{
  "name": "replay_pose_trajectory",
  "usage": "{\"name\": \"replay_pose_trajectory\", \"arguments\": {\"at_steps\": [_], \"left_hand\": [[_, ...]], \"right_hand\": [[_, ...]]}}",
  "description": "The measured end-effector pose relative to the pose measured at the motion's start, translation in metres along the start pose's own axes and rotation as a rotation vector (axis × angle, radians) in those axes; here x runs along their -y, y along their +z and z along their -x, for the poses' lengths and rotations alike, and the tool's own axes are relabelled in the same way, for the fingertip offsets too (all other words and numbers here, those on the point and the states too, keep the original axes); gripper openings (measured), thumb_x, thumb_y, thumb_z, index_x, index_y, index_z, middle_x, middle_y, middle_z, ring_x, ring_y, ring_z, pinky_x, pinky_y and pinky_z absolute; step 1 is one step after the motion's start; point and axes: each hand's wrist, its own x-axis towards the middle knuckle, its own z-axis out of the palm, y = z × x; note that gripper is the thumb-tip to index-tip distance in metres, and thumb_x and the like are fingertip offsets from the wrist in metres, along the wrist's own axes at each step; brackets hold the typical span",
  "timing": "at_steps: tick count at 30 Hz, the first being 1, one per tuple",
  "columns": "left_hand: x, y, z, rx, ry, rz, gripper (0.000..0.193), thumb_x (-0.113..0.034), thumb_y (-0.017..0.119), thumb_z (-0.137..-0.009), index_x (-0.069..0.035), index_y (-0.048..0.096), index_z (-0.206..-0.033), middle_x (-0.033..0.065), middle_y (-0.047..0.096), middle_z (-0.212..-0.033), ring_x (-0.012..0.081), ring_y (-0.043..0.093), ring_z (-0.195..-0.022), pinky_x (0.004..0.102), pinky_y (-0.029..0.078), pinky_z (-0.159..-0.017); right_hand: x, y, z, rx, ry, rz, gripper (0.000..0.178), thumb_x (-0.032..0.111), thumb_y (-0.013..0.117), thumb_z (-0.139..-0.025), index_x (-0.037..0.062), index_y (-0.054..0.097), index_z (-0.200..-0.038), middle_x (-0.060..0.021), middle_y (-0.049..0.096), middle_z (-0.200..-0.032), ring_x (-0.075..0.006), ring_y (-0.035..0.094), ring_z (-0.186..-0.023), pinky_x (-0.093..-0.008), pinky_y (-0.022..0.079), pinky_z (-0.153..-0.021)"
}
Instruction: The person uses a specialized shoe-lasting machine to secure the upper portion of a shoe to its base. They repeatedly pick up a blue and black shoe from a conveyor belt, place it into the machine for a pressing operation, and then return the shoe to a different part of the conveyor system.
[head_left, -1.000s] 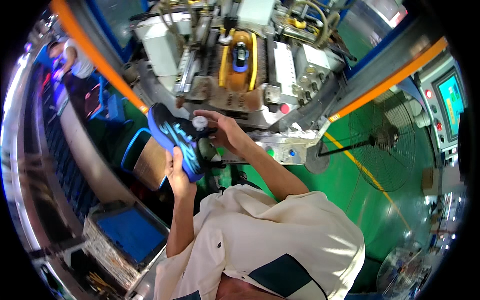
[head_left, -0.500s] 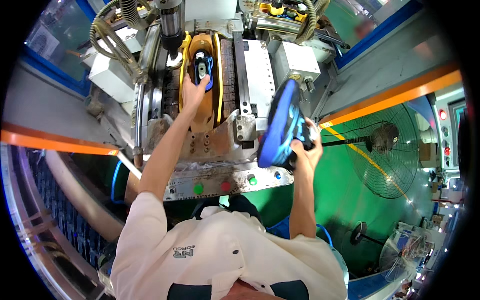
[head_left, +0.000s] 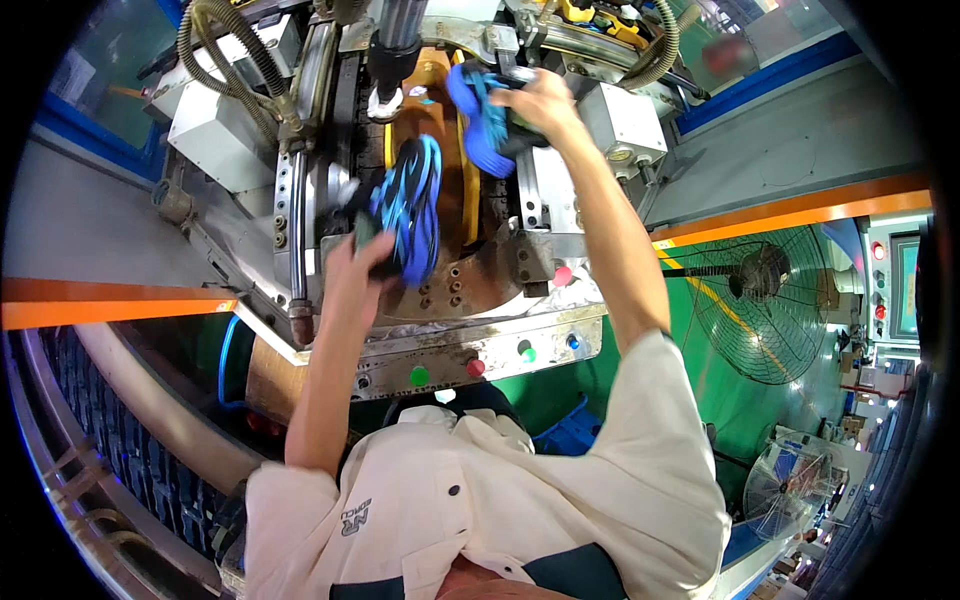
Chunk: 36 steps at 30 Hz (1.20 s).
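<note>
My left hand is closed on the heel end of a blue and black sports shoe, its sole edge facing right. That shoe is tilted above the near part of the machine's tan cradle, and motion smears it. Farther off, my right hand grips a second blue and black sports shoe, held over the cradle's right yellow side strip. The two shoes are apart from each other. Some of my right fingers are hidden behind the second shoe.
A dark press cylinder with a white tip hangs just left of the cradle. Hoses and white boxes flank the machine. Along its front runs a button panel. Orange bars border both sides; a caged fan stands right.
My left hand has lifted its shoe out of the cradle and drawn it nearer. My right hand has carried the other shoe forward and left, to the cradle's right side.
</note>
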Motion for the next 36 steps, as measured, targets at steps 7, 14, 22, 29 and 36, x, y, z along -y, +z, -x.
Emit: {"name": "replay_pose_trajectory", "arguments": {"at_steps": [7, 14, 22, 29, 36], "left_hand": [[0.044, -0.098, 0.245, -0.527, 0.314, -0.132, 0.06, -0.002, 0.064, -0.079, 0.006, 0.045, -0.135, 0.0099, 0.058, -0.117, 0.0162, 0.056, -0.106, 0.0265, 0.044, -0.093], [0.154, -0.115, 0.354, -1.206, 0.467, 0.237, 0.06, -0.025, 0.078, -0.079, 0.006, 0.052, -0.123, 0.0126, 0.06, -0.107, 0.0202, 0.059, -0.087, 0.0299, 0.05, -0.072], [0.229, -0.073, 0.373, -1.24, 0.489, 0.674, 0.026, -0.012, 0.062, -0.088, 0.002, 0.063, -0.109, 0.0124, 0.067, -0.101, 0.0262, 0.065, -0.097, 0.046, 0.055, -0.081], [0.286, -0.058, 0.409, -1.233, 0.493, 0.925, 0.026, -0.011, 0.063, -0.089, 0.004, 0.057, -0.11, 0.0152, 0.065, -0.103, 0.0271, 0.066, -0.091, 0.0458, 0.057, -0.079], [0.356, -0.07, 0.487, -1.432, 0.634, 1.147, 0.027, -0.014, 0.061, -0.089, 0.006, 0.058, -0.107, 0.0176, 0.065, -0.1, 0.0283, 0.066, -0.087, 0.0451, 0.056, -0.077]], "right_hand": [[0.032, 0.176, -0.023, -0.093, -0.039, 0.055, 0.054, 0.023, 0.076, -0.07, -0.0034, 0.051, -0.109, -0.025, 0.067, -0.104, -0.0394, 0.065, -0.1, -0.0436, 0.052, -0.089], [0.034, 0.174, 0.0, -0.098, -0.266, 0.007, 0.062, 0.029, 0.079, -0.069, -0.0028, 0.051, -0.114, -0.0214, 0.063, -0.103, -0.0351, 0.063, -0.098, -0.0436, 0.052, -0.08], [0.025, 0.174, 0.308, 0.233, -0.938, -0.631, 0.023, 0.001, 0.064, -0.083, 0.0012, 0.062, -0.106, -0.0157, 0.066, -0.107, -0.0311, 0.065, -0.086, -0.0338, 0.053, -0.071], [-0.066, 0.318, 0.364, 0.458, -1.017, -0.192, 0.022, 0.008, 0.054, -0.088, 0.0035, 0.064, -0.107, -0.017, 0.061, -0.1, -0.0362, 0.06, -0.093, -0.0432, 0.049, -0.081], [0.079, 0.26, 0.412, 0.416, -1.064, -0.718, 0.026, -0.002, 0.058, -0.086, -0.0013, 0.062, -0.111, -0.0091, 0.061, -0.09, -0.0197, 0.057, -0.078, -0.0307, 0.047, -0.072]]}}
